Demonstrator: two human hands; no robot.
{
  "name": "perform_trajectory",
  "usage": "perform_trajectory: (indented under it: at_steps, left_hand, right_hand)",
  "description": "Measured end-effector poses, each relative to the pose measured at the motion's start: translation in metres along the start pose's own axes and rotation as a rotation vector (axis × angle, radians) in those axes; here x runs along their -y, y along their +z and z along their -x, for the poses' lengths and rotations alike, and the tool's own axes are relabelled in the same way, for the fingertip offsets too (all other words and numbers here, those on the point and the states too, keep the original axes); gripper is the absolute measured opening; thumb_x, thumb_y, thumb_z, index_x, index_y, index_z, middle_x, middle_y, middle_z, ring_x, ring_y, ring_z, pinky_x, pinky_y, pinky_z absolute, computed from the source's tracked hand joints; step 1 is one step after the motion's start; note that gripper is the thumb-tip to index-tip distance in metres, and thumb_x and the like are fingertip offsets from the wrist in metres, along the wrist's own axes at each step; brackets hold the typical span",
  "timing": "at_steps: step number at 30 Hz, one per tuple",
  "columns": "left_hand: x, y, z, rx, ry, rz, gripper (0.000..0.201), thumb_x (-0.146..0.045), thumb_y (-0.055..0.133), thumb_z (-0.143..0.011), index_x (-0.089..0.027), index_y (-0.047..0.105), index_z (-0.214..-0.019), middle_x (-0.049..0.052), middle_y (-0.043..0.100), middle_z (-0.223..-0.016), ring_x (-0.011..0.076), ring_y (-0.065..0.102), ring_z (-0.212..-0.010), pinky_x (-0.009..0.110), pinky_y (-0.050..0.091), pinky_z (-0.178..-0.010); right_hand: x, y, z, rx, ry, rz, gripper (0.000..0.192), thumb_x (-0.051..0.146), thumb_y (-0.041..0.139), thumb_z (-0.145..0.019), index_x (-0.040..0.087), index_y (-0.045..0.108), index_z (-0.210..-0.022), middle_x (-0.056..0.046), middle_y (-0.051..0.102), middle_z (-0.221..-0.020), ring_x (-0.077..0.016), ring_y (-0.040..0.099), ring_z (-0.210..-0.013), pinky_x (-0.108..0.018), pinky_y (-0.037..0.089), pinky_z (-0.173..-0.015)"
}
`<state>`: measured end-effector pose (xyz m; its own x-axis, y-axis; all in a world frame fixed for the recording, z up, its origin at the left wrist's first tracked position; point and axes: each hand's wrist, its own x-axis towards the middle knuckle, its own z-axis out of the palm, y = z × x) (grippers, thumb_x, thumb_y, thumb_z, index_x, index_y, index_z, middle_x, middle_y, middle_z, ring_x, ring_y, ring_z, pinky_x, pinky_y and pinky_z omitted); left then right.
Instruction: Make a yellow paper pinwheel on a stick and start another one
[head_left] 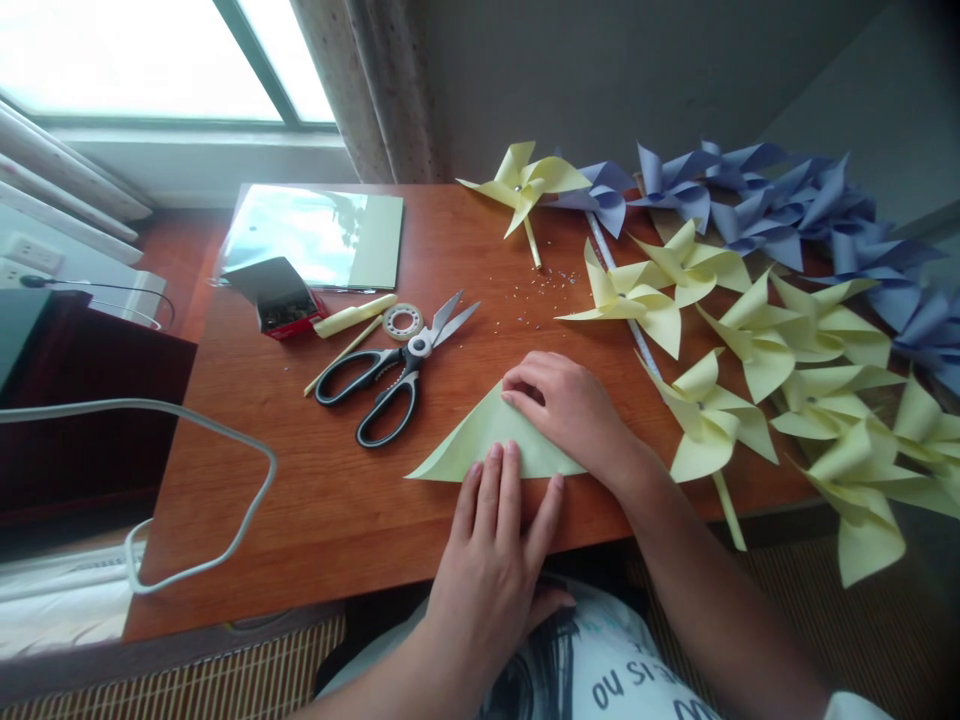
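Observation:
A pale yellow paper folded into a triangle [480, 440] lies flat on the wooden table [300, 500] near its front edge. My left hand [495, 540] rests with fingers spread, the fingertips pressing the triangle's lower edge. My right hand [562, 405] lies palm down on the triangle's right half, fingertips near its upper fold. Neither hand grips anything. Black-handled scissors [390, 375] lie just left of the paper.
Several finished yellow pinwheels [712, 420] and blue pinwheels [765, 200] cover the table's right side. At the back left are a glossy sheet [315, 235], a small red box [281, 300], a tape roll [403, 321] and yellow sticks [352, 315]. A white cable [225, 440] loops over the left edge.

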<state>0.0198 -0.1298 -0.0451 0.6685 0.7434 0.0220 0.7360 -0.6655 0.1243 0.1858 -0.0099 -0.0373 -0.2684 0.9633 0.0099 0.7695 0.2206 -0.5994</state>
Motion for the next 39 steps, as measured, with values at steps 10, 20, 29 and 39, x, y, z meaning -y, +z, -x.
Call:
perform_trajectory:
  at_steps: [10, 20, 29, 39]
  left_hand:
    - [-0.002, 0.004, 0.003, -0.018, -0.016, -0.004, 0.106, -0.076, 0.058, -0.082, -0.001, 0.035, -0.154, 0.034, 0.035, -0.158, 0.0455, 0.034, -0.149, 0.056, 0.022, -0.122]
    - [0.000, 0.005, 0.001, -0.042, -0.004, 0.003, 0.106, -0.074, 0.061, -0.081, -0.002, 0.034, -0.155, 0.035, 0.035, -0.158, 0.0465, 0.033, -0.149, 0.055, 0.022, -0.122]
    - [-0.001, 0.002, -0.001, -0.062, -0.012, 0.019, 0.107, -0.077, 0.059, -0.081, -0.003, 0.036, -0.154, 0.036, 0.036, -0.157, 0.0473, 0.036, -0.147, 0.055, 0.026, -0.120]
    - [0.010, 0.000, 0.004, -0.043, 0.057, 0.023, 0.098, -0.074, 0.049, -0.089, 0.000, 0.040, -0.153, 0.032, 0.033, -0.160, 0.0438, 0.030, -0.151, 0.051, 0.021, -0.123]
  right_hand:
    - [0.006, 0.001, 0.055, -0.257, -0.100, 0.119, 0.022, 0.014, 0.060, -0.094, 0.016, 0.068, -0.115, -0.010, 0.069, -0.106, -0.0244, 0.059, -0.100, -0.039, 0.048, -0.093]
    - [0.002, 0.011, 0.110, -0.268, -0.100, 0.381, 0.020, 0.008, 0.060, -0.092, 0.021, 0.069, -0.105, -0.005, 0.069, -0.085, -0.0232, 0.056, -0.081, -0.040, 0.041, -0.074]
    - [0.007, 0.002, 0.137, -0.317, 0.044, 0.358, 0.033, 0.002, 0.052, -0.093, 0.016, 0.067, -0.120, -0.010, 0.066, -0.094, -0.0255, 0.062, -0.088, -0.043, 0.054, -0.085]
    - [0.021, 0.034, 0.147, -0.192, -0.091, 0.234, 0.062, 0.000, 0.040, -0.094, 0.015, 0.043, -0.154, -0.011, 0.059, -0.148, -0.0254, 0.051, -0.141, -0.047, 0.049, -0.117]
